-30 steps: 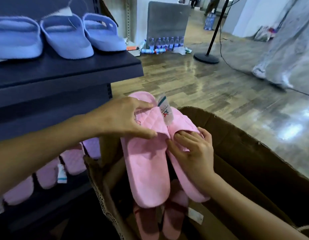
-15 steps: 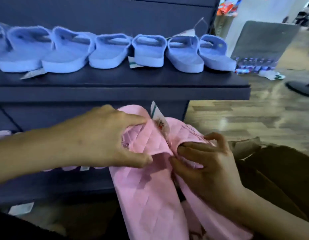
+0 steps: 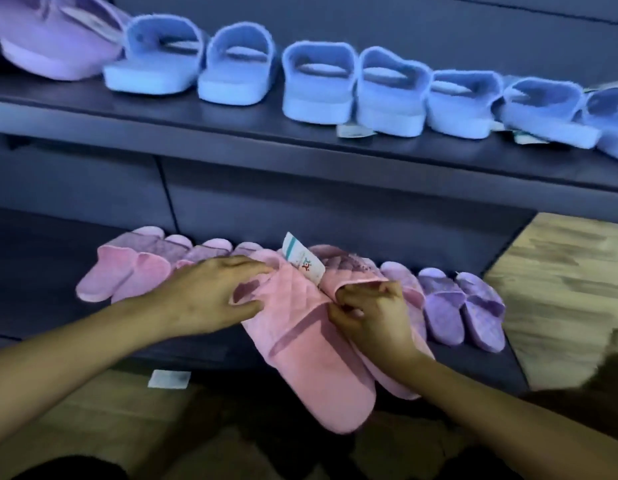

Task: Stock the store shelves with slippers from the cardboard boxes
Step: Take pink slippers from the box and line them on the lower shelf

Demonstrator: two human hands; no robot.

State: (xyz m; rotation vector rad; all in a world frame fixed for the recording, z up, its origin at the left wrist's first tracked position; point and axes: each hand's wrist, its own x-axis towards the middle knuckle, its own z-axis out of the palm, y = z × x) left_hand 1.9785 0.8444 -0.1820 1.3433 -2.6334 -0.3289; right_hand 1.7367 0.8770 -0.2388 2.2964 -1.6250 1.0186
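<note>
Shelving: a dark shelving unit (image 3: 335, 202) fills the far side, with two shelves in view.
Upper shelf (image 3: 231, 126): a row of blue slippers (image 3: 318, 84) runs left to right, toes pointing near; a purple slipper (image 3: 51, 46) lies at the far-left end.
Lower shelf (image 3: 30, 271): pink slippers (image 3: 127, 275) lie on the left and lilac slippers (image 3: 459, 303) on the right.
Floor (image 3: 560, 289): pale wood planks show at the right and along the near edge; a small white label (image 3: 169, 379) lies near the foot of the unit.
Pink slipper pair (image 3: 311, 358): quilted, held side by side between the two groups on the lower shelf, toe ends over the shelf and heels hanging out past its near edge (whether the soles touch the shelf cannot be told).
Paper tag (image 3: 302, 259): white with a teal stripe, standing up between the two straps.
Left hand (image 3: 210, 299): grasps the left slipper of the pair, fingers laid over its strap and the thumb at the strap's opening.
Right hand (image 3: 373, 317): clenched on the right slipper, fingers curled into the strap's opening and pinching its edge.
Arms: both bare forearms reach in from the near side, the left from the near left, the right from the near right.
</note>
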